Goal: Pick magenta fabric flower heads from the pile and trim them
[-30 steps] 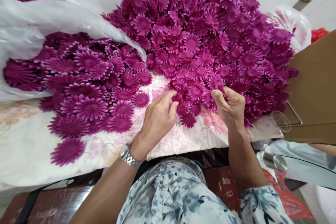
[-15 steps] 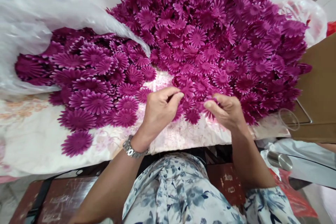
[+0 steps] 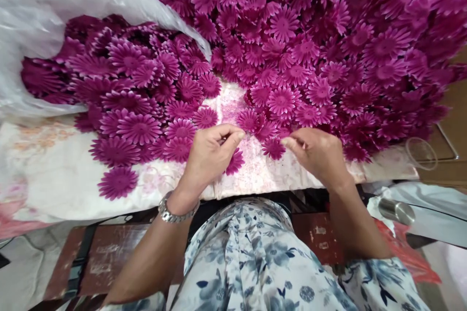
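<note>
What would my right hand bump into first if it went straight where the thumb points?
Probably the small flower just left of your right hand's thumb tip. The hand might pass above it, though; the height is hard to tell.

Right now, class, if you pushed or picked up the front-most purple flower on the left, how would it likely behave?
The flower looks light, its petals being thin. Their narrow, separate tips would probably bend easily. Lying flat on the cloth, it seems likelier to slide than roll.
</note>
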Demonstrator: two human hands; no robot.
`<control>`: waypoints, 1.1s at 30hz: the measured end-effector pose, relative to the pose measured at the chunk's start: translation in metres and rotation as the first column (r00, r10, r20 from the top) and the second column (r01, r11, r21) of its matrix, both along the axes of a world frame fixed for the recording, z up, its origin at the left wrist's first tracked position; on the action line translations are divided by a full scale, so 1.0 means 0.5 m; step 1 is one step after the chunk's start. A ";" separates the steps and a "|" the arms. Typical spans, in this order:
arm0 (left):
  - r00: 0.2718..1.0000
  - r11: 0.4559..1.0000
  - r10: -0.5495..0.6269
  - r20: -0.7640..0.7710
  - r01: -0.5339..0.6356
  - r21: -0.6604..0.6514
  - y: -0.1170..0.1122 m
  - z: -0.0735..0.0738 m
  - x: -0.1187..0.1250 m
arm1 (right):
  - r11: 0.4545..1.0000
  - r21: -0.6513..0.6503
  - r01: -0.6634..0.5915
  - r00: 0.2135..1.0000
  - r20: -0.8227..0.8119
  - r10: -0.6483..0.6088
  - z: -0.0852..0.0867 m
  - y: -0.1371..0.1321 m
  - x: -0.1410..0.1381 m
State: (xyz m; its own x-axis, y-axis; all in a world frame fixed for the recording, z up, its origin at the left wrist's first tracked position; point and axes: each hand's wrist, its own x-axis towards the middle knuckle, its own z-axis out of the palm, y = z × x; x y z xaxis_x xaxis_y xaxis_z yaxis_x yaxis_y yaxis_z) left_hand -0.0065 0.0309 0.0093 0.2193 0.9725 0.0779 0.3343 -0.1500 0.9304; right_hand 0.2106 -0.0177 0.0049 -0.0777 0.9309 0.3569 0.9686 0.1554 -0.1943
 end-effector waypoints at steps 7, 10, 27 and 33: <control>0.988 0.986 -0.152 0.031 0.153 -0.069 -0.037 -0.036 0.024 | 1.000 -0.009 0.015 0.999 -0.028 -0.015 -0.034 -0.022 -0.019; 0.978 0.977 -0.209 -0.028 0.207 -0.056 -0.038 -0.040 0.044 | 1.000 -0.004 0.028 0.998 -0.064 -0.028 -0.030 -0.015 -0.020; 0.969 0.958 -0.249 0.013 0.248 -0.142 -0.054 -0.047 0.084 | 0.983 0.100 -0.153 0.972 -0.164 0.168 -0.042 -0.039 -0.045; 0.974 0.950 -0.132 0.185 0.177 -0.257 -0.059 -0.052 0.078 | 0.983 0.066 -0.172 0.919 -0.349 0.184 -0.029 -0.047 -0.059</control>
